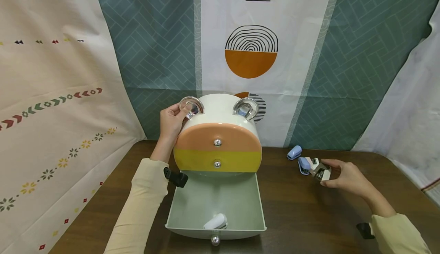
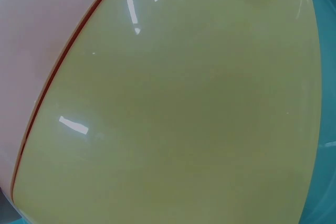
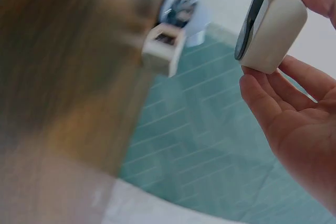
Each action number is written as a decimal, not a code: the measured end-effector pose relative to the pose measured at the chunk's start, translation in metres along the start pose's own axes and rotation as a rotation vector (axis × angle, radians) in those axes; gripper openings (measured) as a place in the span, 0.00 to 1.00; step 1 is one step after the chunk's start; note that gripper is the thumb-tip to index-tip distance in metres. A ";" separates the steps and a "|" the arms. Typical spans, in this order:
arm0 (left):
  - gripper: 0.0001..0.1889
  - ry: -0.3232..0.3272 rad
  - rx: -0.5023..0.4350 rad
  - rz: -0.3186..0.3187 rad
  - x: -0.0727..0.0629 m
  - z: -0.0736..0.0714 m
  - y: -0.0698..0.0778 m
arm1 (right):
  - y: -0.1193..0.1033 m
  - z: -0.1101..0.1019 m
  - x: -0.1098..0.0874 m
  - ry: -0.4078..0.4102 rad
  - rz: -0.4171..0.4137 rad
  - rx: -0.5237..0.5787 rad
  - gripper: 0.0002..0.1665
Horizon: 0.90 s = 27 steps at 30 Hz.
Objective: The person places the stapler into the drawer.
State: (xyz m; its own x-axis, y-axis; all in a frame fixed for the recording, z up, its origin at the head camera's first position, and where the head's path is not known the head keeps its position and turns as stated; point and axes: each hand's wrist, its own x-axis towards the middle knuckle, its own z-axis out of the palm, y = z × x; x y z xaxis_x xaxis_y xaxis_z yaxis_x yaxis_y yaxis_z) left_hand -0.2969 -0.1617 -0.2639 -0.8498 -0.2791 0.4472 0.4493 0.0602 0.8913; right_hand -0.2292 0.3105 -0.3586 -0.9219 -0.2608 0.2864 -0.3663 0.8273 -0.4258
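Observation:
My left hand (image 1: 172,122) holds the silver ear-shaped piece (image 1: 201,107) on the left top of a rounded desktop drawer box (image 1: 220,107). At the right, my right hand (image 1: 348,177) pinches a small white and grey stapler (image 3: 275,27) between thumb and fingers, just above the table. Next to it lie a blue stapler (image 1: 304,165) and a white one (image 1: 313,162), partly hidden. Another blue stapler (image 1: 294,152) lies behind them. The box's green bottom drawer (image 1: 213,193) is pulled out, with a white stapler (image 1: 215,221) near its front. The left wrist view shows mostly the yellow drawer front (image 2: 173,103).
Above the open drawer are orange (image 1: 196,137) and yellow (image 1: 196,160) drawer fronts with silver knobs, both closed. A second silver ear (image 1: 253,107) tops the box's right side. Patterned cloths (image 1: 154,36) hang behind and beside the brown wooden table (image 1: 285,212).

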 end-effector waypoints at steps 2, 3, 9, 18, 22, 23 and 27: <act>0.17 0.002 0.005 0.001 0.000 0.000 0.000 | -0.010 -0.002 -0.001 0.016 -0.026 -0.009 0.41; 0.17 0.003 0.004 0.000 0.000 0.000 0.000 | -0.015 -0.003 -0.001 0.018 -0.037 -0.010 0.41; 0.16 0.003 -0.003 -0.003 -0.001 0.000 0.000 | -0.041 -0.006 -0.006 0.035 -0.091 0.032 0.40; 0.16 0.003 -0.006 0.000 -0.001 0.000 0.000 | -0.077 0.000 -0.012 0.038 -0.214 0.106 0.40; 0.16 0.000 -0.002 -0.004 -0.001 0.000 0.001 | -0.095 0.003 -0.013 0.007 -0.249 0.098 0.39; 0.16 -0.001 -0.002 -0.004 -0.001 0.000 0.001 | -0.099 0.004 -0.013 0.005 -0.260 0.084 0.39; 0.16 -0.001 -0.003 -0.005 -0.001 0.000 0.001 | -0.113 0.010 -0.012 -0.049 -0.301 0.087 0.38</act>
State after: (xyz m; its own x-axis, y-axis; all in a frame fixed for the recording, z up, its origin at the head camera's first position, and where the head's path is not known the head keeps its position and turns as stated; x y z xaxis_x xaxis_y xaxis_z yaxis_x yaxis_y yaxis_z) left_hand -0.2957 -0.1611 -0.2630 -0.8524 -0.2782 0.4428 0.4458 0.0559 0.8934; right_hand -0.1775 0.2149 -0.3223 -0.7745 -0.5131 0.3700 -0.6313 0.6640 -0.4007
